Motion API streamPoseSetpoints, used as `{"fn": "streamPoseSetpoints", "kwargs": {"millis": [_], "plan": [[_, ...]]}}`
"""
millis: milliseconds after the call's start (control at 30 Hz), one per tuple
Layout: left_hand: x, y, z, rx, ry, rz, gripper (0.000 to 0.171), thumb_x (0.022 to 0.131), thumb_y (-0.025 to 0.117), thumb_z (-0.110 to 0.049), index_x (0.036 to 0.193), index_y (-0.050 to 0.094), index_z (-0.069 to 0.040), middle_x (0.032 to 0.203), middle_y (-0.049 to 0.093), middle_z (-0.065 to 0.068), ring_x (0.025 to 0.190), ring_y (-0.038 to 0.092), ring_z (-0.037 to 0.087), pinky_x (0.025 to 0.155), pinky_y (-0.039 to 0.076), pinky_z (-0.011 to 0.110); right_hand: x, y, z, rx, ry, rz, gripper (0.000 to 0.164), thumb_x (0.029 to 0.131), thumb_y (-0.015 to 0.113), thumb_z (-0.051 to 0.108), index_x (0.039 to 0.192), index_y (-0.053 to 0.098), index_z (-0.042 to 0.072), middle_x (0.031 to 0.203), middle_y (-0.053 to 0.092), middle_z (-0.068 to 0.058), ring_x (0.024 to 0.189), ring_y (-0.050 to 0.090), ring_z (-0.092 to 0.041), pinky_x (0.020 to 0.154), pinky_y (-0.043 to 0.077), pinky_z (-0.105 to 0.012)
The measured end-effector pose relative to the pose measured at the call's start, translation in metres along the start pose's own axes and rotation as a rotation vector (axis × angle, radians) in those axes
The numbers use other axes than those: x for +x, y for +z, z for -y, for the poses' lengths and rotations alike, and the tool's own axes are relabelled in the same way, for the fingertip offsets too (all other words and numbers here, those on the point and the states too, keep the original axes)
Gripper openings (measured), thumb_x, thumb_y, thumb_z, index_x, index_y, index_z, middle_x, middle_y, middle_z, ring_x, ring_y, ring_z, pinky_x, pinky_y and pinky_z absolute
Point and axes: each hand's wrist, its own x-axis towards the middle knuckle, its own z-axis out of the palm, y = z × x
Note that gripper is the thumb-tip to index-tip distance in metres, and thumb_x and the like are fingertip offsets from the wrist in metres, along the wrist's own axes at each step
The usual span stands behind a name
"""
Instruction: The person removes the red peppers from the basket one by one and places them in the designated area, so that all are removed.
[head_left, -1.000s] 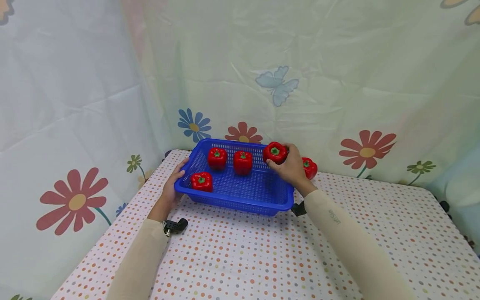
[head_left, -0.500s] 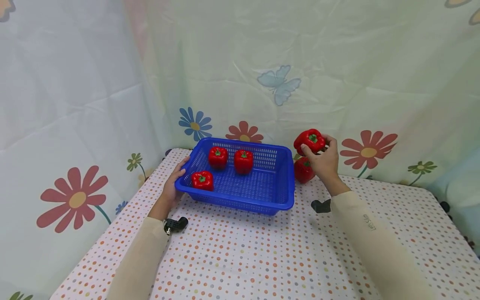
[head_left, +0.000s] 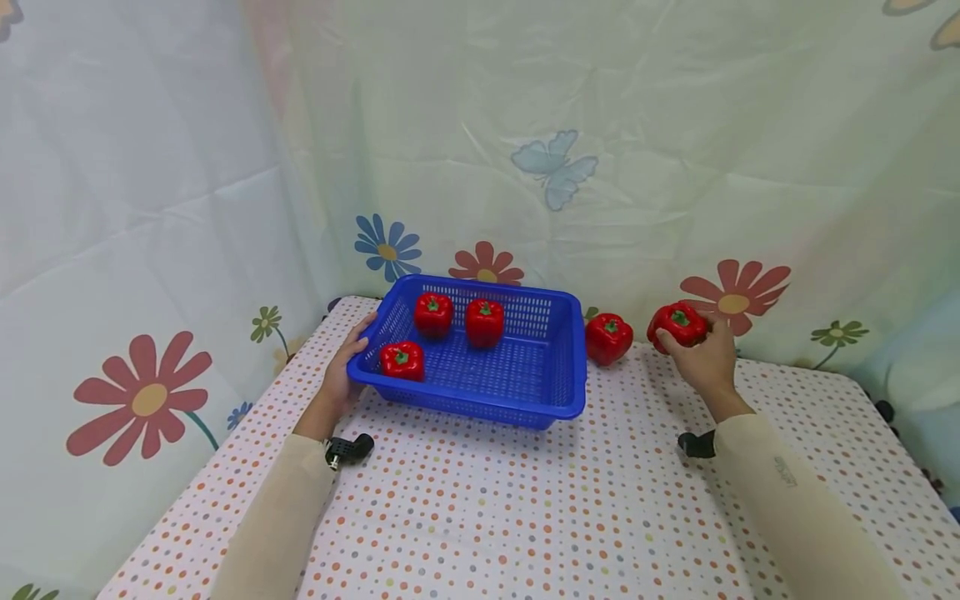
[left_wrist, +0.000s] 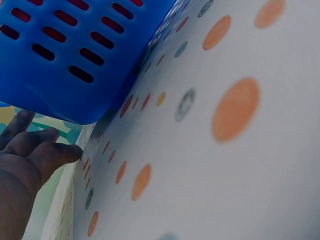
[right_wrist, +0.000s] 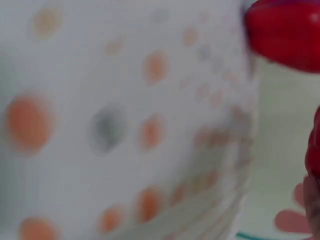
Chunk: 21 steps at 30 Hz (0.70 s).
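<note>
Out past the basket's right end, my right hand (head_left: 705, 352) grips a red bell pepper (head_left: 677, 325) with a green stem, holding it at the table's back edge. Its pepper (right_wrist: 314, 150) shows only at the right edge of the right wrist view. A second bell pepper (head_left: 609, 339) stands on the table between that hand and the blue plastic basket (head_left: 480, 406). Inside the basket are three more red peppers, one near the front left (head_left: 402, 361). My left hand (head_left: 345, 367) rests along the basket's left end, fingers extended beside the wall in the left wrist view.
A dotted cloth (head_left: 480, 517) covers the table. Behind it hangs a pale curtain (head_left: 637, 167) printed with flowers and a butterfly, close against the table's back edge. Another curtain side (head_left: 150, 208) borders the left.
My right hand has carried the bell pepper up from above the basket, over the other pepper, then right and down toward the table. The left hand and basket have stayed put.
</note>
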Motion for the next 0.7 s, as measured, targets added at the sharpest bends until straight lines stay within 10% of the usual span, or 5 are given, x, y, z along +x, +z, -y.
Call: {"fn": "streamPoseSetpoints", "kwargs": {"millis": [700], "plan": [[0.002, -0.002, 0.002, -0.033, 0.010, 0.012, 0.053, 0.103, 0.033, -0.031, 0.155, 0.026, -0.033, 0.166, 0.011, 0.002, 0.151, 0.017, 0.034, 0.120, 0.018, 0.057, -0.010, -0.007, 0.002, -0.215, 0.128, 0.380, 0.101, 0.089, 0.071, 0.032, 0.152, 0.004, -0.009, 0.149, 0.023, -0.040, 0.137, 0.026, -0.058, 0.103, 0.038, -0.066]]}}
